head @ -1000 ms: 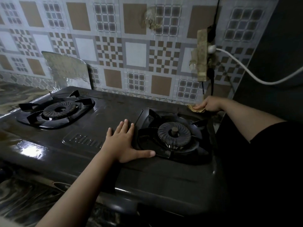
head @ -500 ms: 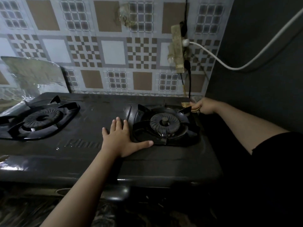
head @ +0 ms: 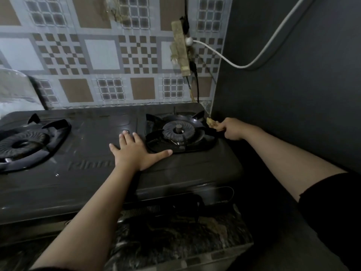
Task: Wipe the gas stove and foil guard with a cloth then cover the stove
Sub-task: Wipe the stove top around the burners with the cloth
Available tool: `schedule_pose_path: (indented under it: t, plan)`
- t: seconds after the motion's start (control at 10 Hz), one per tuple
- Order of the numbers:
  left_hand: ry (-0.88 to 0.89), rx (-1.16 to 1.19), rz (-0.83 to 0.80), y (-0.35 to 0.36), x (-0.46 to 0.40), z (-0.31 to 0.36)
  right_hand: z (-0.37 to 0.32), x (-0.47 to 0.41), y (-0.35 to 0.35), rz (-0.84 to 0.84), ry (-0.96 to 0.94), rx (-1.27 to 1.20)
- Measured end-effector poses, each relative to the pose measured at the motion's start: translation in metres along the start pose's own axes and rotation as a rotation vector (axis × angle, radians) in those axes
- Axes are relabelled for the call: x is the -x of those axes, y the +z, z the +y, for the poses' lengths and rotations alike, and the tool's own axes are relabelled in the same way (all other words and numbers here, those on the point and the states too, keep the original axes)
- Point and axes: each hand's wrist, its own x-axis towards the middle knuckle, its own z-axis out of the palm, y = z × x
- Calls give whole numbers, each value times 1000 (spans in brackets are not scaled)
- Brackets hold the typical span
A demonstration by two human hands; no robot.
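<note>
The black two-burner gas stove (head: 93,173) is being wiped. The left hand (head: 134,151) is pressed flat, fingers apart, left of the right burner (head: 178,131). The small yellowish cloth (head: 213,124) is clamped in the right hand's (head: 233,129) grip at the burner's right edge; a forward stroke is judged next.

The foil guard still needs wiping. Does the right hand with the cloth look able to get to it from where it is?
Probably not without shifting: the right hand holds the cloth at the stove's far right edge, the foil guard stands back left, and the left hand lies between.
</note>
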Motion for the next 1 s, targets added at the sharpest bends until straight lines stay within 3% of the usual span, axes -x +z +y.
schedule_pose_path:
  t: [0.7, 0.8, 1.0]
  plan:
    - [2, -1, 2, -3, 3, 0, -20, 101, 25, 69, -78, 116]
    - [-1, -3, 4, -3, 3, 0, -27, 91, -3, 45, -54, 49]
    - [-4, -7, -1, -2, 1, 0, -60, 43, -68, 204, -118, -151]
